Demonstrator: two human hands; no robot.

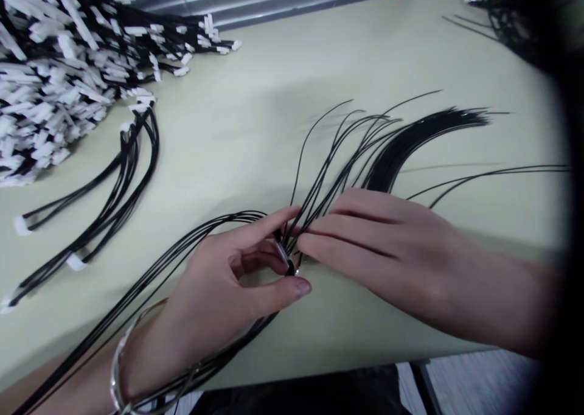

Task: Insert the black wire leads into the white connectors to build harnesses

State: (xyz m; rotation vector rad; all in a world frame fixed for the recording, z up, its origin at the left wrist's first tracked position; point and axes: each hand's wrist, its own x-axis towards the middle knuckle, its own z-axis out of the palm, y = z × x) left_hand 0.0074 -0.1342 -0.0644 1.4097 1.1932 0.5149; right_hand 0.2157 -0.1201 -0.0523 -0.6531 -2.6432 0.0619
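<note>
My left hand (228, 281) curls its fingers around a small connector (285, 257) where a bundle of thin black wires (401, 141) meets. A silver bangle (119, 366) sits on that wrist. My right hand (378, 251) lies with fingers together, its tips pressed on the same wires right beside the connector. The black wires fan out from my fingers toward the upper right, and more strands (150, 275) run under my left hand toward the lower left.
A large pile of black wires with white connectors (55, 68) fills the upper left. A few finished wire sets (109, 202) lie left of my hands on the pale green table (255, 98). Another dark tangle of wires (506, 13) sits at the top right. The table edge runs close below my hands.
</note>
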